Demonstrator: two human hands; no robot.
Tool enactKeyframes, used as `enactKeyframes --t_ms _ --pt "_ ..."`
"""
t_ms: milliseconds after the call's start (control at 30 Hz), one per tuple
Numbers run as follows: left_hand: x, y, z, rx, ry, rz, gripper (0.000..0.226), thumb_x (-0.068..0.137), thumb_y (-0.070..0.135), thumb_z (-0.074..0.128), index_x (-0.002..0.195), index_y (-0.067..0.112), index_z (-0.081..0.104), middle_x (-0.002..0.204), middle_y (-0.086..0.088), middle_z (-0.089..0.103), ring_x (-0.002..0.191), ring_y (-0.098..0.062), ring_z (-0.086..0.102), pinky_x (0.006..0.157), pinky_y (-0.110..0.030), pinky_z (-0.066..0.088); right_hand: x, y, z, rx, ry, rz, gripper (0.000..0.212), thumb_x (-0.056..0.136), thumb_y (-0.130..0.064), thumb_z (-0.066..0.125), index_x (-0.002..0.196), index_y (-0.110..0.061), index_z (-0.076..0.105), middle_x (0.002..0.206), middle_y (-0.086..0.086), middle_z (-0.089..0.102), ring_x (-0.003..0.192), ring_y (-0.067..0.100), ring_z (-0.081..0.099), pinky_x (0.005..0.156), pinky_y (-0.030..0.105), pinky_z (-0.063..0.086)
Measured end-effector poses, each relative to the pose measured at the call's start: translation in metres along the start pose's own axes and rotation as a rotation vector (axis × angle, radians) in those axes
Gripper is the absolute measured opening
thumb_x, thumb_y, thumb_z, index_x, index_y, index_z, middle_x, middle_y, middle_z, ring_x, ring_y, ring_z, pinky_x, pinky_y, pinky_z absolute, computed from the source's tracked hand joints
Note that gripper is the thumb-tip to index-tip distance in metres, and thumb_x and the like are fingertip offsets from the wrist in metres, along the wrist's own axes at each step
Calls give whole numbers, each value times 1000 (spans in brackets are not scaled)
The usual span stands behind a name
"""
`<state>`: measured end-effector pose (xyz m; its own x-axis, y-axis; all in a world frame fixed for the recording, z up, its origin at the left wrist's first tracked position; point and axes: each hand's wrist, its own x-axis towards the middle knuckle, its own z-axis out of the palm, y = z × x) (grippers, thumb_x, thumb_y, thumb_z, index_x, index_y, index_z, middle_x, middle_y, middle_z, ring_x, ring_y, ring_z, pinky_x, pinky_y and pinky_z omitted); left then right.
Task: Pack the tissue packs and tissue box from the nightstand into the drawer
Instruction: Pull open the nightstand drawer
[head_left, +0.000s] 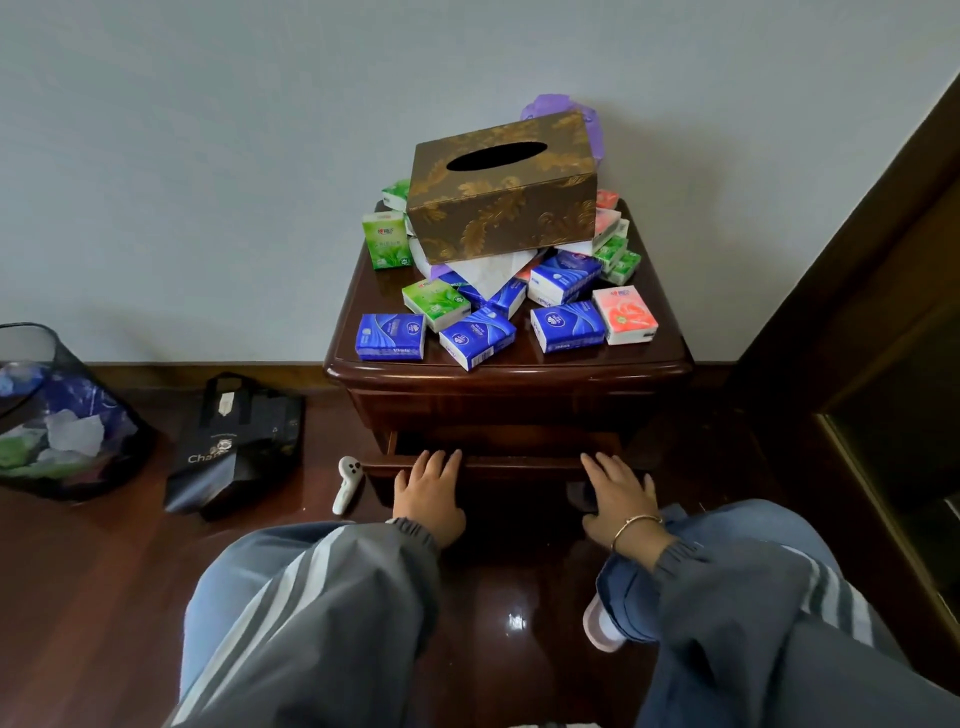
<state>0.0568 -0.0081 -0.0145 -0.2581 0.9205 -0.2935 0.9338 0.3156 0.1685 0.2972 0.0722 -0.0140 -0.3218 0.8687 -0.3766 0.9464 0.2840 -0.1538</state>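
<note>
My left grip (428, 491) and right grip (618, 493) rest fingers-extended on the dark wooden nightstand drawer (519, 463); I'd pull both sides evenly, straight back, so it won't jam.

A white controller (347, 483) lies on the floor (104, 571) just left of my left hand (428, 493). Farther left stands a black bag (236, 447), then a mesh bin (57, 415) with scraps inside. A slipper (600, 629) sits nearer me than my right hand (618, 499).

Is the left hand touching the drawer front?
Touching. The head view shows the left hand lying on the drawer front, fingers over its top edge.
</note>
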Motion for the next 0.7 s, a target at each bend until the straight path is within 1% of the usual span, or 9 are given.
enactKeyframes --t_ms 100,167,267,367,433,500,567,633,700 --pt "2 -5 -8 -18 -4 14 75 80 33 55 149 28 28 146 1 39 141 -23 30 116 -41 20 -1 -2 -10 -42 -40 -20 81 78 -32 58 149 -25 19 151 2 24 141 23 21 115 49 15" --pt "0 -9 -11 -53 -73 27 64 81 39 54 142 31 40 137 1 44 131 -24 42 114 -40 23 -5 2 -14 -92 -81 -68 73 79 -36 56 145 -25 28 142 3 35 132 26 35 110 43 28" --pt "-10 -20 -8 -150 -171 14 47 84 48 54 129 36 55 127 3 48 123 -22 49 109 -37 31 -17 12 -15 -53 -165 -110 63 80 -43 58 138 -29 39 133 0 41 124 23 42 99 37 41" --pt "-24 -30 -4 -373 -295 -45 33 87 50 58 110 30 69 118 1 54 115 -20 54 102 -33 42 -33 21 -14 -4 -240 -135 52 80 -40 58 131 -31 48 125 -2 47 118 19 46 94 31 44" --pt "-35 -33 -4 -436 -389 -61 37 88 53 58 99 22 73 110 -1 65 107 -20 61 98 -34 46 -42 22 -12 3 -299 -148 43 81 -42 56 123 -32 55 119 -4 52 114 18 51 91 28 43" --pt "-44 -32 -6 -462 -481 -108 51 86 62 53 100 18 74 106 -2 71 102 -19 64 98 -36 47 -48 22 -12 20 -367 -139 35 81 -52 55 109 -34 64 112 -9 58 109 15 56 93 31 44" --pt "-50 -31 -6 -474 -544 -167 60 85 68 50 104 16 73 111 -3 69 105 -19 62 103 -38 43 -51 21 -13 30 -419 -134 37 81 -64 49 91 -34 68 100 -12 64 99 12 59 94 33 44" --pt "-53 -28 -7 -469 -578 -204 64 84 69 48 109 15 72 117 -4 67 109 -20 60 105 -37 40 -52 21 -13 30 -443 -135 41 81 -69 45 72 -33 63 80 -14 60 83 9 57 87 31 42" --pt "-56 -25 -10 -438 -607 -211 67 84 71 46 111 15 71 121 -4 65 112 -20 58 105 -35 38 -54 19 -15 27 -465 -127 44 82 -69 44 59 -34 55 66 -13 52 67 6 49 78 29 39"
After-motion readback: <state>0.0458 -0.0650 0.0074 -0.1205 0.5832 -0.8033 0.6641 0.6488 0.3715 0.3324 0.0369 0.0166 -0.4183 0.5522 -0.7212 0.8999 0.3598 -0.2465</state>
